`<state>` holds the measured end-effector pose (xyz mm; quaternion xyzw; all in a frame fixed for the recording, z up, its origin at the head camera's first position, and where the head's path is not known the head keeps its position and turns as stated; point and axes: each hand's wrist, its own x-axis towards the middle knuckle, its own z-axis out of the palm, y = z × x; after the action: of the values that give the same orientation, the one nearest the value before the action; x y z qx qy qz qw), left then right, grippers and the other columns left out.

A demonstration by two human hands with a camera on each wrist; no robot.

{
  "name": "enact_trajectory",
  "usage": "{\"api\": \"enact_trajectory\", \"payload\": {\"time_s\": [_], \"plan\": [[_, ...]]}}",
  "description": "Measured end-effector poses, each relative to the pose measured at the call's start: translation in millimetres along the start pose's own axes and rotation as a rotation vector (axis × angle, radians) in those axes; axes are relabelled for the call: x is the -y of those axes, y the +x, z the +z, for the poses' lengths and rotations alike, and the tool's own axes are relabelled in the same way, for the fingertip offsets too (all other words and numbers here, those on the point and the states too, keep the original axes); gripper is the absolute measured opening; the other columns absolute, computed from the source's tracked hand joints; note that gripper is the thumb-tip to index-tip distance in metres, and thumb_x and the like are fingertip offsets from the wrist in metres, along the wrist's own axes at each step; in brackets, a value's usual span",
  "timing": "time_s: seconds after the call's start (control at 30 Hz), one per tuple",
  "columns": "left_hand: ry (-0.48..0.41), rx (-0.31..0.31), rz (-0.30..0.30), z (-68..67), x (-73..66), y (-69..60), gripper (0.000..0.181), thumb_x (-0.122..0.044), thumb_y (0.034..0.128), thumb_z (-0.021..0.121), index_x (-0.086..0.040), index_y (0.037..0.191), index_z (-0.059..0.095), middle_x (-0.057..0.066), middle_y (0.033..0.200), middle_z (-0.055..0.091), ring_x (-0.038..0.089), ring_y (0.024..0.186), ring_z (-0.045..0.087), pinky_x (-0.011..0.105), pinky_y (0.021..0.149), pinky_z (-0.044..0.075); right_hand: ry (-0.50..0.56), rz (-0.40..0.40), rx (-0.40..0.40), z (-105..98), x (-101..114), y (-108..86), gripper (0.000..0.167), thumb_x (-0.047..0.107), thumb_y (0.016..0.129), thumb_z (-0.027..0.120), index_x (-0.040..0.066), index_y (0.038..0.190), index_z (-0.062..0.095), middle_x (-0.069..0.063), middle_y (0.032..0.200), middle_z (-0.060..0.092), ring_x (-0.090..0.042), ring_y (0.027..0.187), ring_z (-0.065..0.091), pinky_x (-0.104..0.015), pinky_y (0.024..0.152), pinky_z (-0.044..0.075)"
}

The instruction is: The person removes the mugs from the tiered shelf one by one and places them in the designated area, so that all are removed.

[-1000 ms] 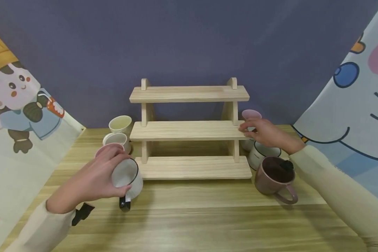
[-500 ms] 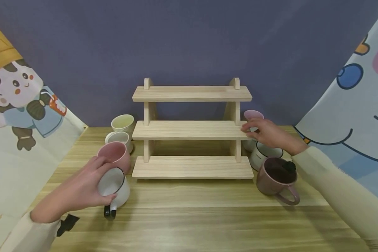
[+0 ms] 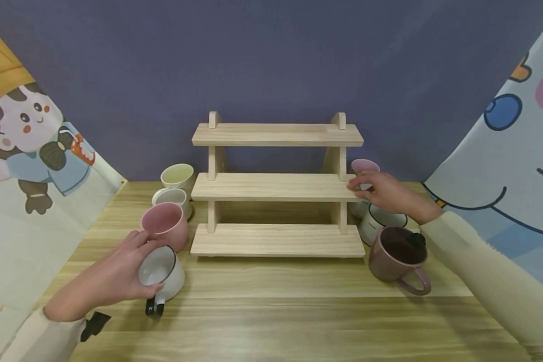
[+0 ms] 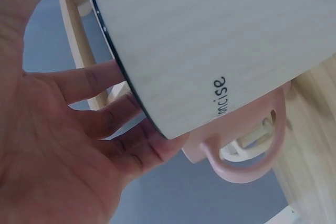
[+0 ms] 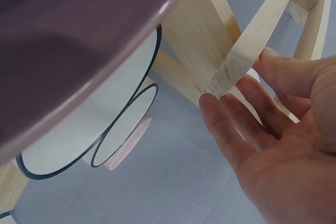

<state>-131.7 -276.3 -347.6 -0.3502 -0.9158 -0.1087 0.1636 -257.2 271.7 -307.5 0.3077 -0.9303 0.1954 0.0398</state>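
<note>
My left hand (image 3: 117, 276) grips a white mug (image 3: 175, 280) with a dark rim and black handle, thumb and fingers spread across its top. In the left wrist view, several fingertips lie at the rim of the white mug (image 4: 220, 35), which bears dark lettering. A pink mug (image 3: 174, 232) stands just behind it. At the three-tier wooden display stand (image 3: 276, 187), my right hand (image 3: 382, 191) pinches the right end of the middle shelf. The right wrist view shows that hand (image 5: 283, 140) with thumb and fingers on either side of the shelf end (image 5: 239, 59).
Left of the stand are a white cup (image 3: 172, 197) and a yellow-green cup (image 3: 177, 175). To its right stand a brown-mauve mug (image 3: 386, 264), a white dark-rimmed mug (image 3: 372, 229) and a pink-rimmed cup (image 3: 364, 165). A dark backdrop (image 3: 271, 60) rises behind the wood-grain table (image 3: 276, 311).
My left hand has moved left and nearer with the white mug, which uncovers the pink mug. My right hand stays at the shelf end. The head view has shifted slightly.
</note>
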Motion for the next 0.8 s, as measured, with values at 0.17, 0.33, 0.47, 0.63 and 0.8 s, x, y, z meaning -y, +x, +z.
{"api": "enact_trajectory", "payload": {"time_s": [0.17, 0.33, 0.47, 0.63, 0.8], "plan": [[-0.004, 0.008, -0.011, 1.5, 1.3, -2.1, 0.065, -0.033, 0.0508, 0.088, -0.009, 0.106, 0.064, 0.004, 0.109, 0.053, 0.024, 0.096, 0.048, 0.041, 0.074, 0.044, -0.007, -0.008, -0.005, 0.4, -1.3, -1.1, 0.025, -0.004, 0.086, 0.064, -0.001, 0.111, 0.064, -0.017, 0.115, 0.060, -0.034, 0.104, 0.057, -0.044, 0.078, 0.051], [0.007, 0.027, -0.034, -1.2, 2.1, -5.0, 0.065, -0.036, 0.0551, 0.088, -0.009, 0.109, 0.064, 0.003, 0.112, 0.054, 0.024, 0.097, 0.049, 0.043, 0.073, 0.045, -0.013, -0.014, -0.016, 0.0, -2.2, -2.8, 0.025, -0.005, 0.086, 0.065, -0.002, 0.111, 0.064, -0.017, 0.114, 0.060, -0.033, 0.101, 0.058, -0.043, 0.076, 0.052], [0.056, 0.027, -0.065, -7.8, 4.6, -8.3, 0.077, -0.047, 0.0518, 0.088, -0.009, 0.114, 0.063, 0.005, 0.110, 0.053, 0.025, 0.094, 0.049, 0.044, 0.072, 0.046, -0.009, -0.019, -0.016, -0.1, -1.4, -1.7, 0.025, -0.005, 0.086, 0.064, -0.001, 0.111, 0.064, -0.017, 0.114, 0.060, -0.033, 0.100, 0.058, -0.042, 0.076, 0.052], [0.105, 0.028, -0.091, -17.0, 10.6, -14.7, 0.084, -0.044, 0.0459, 0.089, -0.003, 0.114, 0.062, 0.011, 0.106, 0.053, 0.030, 0.094, 0.047, 0.047, 0.072, 0.045, -0.009, -0.027, -0.015, 0.1, 0.0, -0.5, 0.025, -0.005, 0.086, 0.064, -0.002, 0.111, 0.064, -0.018, 0.114, 0.060, -0.033, 0.102, 0.058, -0.042, 0.076, 0.052], [0.136, 0.033, -0.141, -22.7, 16.1, -22.6, 0.083, -0.041, 0.0408, 0.091, 0.001, 0.106, 0.061, 0.013, 0.099, 0.052, 0.032, 0.090, 0.046, 0.048, 0.070, 0.044, -0.002, -0.046, -0.019, 0.0, 1.0, 0.3, 0.025, -0.006, 0.086, 0.064, -0.002, 0.111, 0.064, -0.017, 0.114, 0.060, -0.032, 0.100, 0.059, -0.042, 0.076, 0.052]]}}
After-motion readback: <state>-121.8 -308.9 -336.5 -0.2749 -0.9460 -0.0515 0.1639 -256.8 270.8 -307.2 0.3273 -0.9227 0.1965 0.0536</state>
